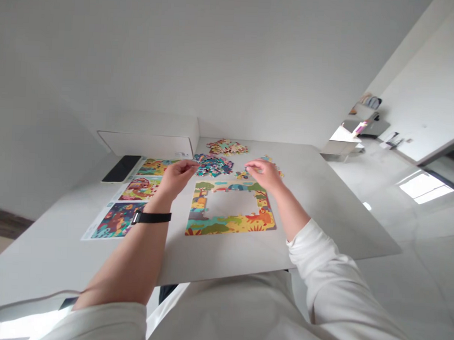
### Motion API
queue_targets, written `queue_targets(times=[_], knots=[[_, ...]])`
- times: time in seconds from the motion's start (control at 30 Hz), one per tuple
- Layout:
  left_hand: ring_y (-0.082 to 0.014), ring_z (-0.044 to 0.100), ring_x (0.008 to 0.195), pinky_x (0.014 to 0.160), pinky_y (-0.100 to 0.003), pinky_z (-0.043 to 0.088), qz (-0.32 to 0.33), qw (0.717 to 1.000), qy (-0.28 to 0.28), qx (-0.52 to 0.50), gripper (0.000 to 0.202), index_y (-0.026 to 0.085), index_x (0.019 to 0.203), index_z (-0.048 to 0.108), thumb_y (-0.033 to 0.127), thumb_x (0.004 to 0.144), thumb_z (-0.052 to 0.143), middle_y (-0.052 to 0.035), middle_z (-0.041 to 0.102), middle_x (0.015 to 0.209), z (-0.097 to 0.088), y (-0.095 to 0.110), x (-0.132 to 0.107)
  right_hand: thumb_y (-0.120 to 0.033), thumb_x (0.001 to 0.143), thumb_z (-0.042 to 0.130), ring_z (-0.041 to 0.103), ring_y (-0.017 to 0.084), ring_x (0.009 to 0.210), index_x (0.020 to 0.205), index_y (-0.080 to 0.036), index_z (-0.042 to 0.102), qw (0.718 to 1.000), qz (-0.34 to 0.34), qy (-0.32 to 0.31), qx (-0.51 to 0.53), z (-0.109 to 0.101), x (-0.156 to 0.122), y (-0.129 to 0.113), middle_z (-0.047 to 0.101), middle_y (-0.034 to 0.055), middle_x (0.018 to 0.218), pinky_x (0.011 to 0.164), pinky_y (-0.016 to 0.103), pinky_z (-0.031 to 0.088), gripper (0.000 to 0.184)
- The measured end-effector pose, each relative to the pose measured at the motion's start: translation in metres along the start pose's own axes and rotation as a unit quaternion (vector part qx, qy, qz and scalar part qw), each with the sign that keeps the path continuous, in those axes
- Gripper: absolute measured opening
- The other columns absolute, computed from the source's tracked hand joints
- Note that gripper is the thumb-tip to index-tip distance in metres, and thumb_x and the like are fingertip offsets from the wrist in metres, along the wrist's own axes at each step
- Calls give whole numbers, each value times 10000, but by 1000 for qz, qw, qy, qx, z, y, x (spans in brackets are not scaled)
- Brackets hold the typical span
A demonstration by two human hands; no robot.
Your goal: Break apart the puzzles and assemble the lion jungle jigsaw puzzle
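Observation:
My left hand (177,179) is raised above the table, its fingertips pinching a small jigsaw piece over a heap of blue-toned pieces (213,165). My right hand (260,174) also pinches a small piece, close to scattered yellow pieces (275,168). Below both hands lies a colourful jungle-scene jigsaw border (230,224), with the tabletop showing through its middle. A second heap of pale pieces (227,147) sits farther back. The pinched pieces are mostly hidden by my fingers.
Several printed picture sheets (121,219) lie along the left of the pale table (323,209), with a black phone (120,168) beyond them. A white box (149,139) stands at the far edge. The table's right and near edges drop to a glossy floor (403,258).

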State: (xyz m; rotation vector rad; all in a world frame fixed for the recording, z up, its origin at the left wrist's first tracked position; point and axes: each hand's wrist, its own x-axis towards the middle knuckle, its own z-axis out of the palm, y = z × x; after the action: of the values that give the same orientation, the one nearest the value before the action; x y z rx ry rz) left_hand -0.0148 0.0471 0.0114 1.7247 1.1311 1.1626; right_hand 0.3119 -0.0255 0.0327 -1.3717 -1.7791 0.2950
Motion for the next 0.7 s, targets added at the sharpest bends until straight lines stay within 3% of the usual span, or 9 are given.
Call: queue_targets(times=[0.13, 0.3, 0.4, 0.5, 0.7], knots=[[-89, 401, 519, 504, -221, 309, 31, 990, 15, -137, 435, 176, 1094, 750, 226, 662, 743, 69, 494, 613, 16, 41, 21, -347, 908, 652, 678, 183, 775, 1055, -224, 800, 991, 77, 111, -6, -38, 19, 16, 764, 18, 861, 801, 312, 548, 242], [-70, 409, 500, 482, -201, 340, 30, 972, -8, -231, 470, 181, 1083, 740, 120, 619, 700, 66, 532, 647, 39, 77, 39, -310, 870, 591, 573, 164, 658, 1057, -204, 785, 983, 102, 151, -27, -56, 35, 28, 669, -7, 733, 688, 283, 472, 290], [-67, 498, 576, 490, -182, 380, -6, 959, -64, -276, 447, 189, 1055, 748, 93, 623, 688, 1, 671, 870, 47, 84, 39, -318, 870, 579, 576, 167, 660, 1078, -203, 783, 982, 129, 139, -24, -54, 41, 43, 683, -2, 753, 684, 286, 465, 314], [-95, 611, 704, 537, -180, 458, -78, 925, -140, -344, 445, 198, 1042, 735, 66, 622, 672, -40, 717, 1054, 49, 83, 38, -326, 863, 623, 622, 171, 708, 1116, -205, 783, 983, 158, 86, -26, -47, 46, 60, 731, 11, 824, 717, 289, 481, 323], [-78, 631, 695, 553, -176, 503, -122, 898, -141, -398, 323, 196, 1020, 719, 84, 717, 723, -6, 723, 984, 45, 81, 40, -260, 868, 661, 689, 182, 759, 1110, -224, 813, 973, 190, -23, -129, -24, 58, 74, 785, 20, 863, 783, 293, 518, 289]])
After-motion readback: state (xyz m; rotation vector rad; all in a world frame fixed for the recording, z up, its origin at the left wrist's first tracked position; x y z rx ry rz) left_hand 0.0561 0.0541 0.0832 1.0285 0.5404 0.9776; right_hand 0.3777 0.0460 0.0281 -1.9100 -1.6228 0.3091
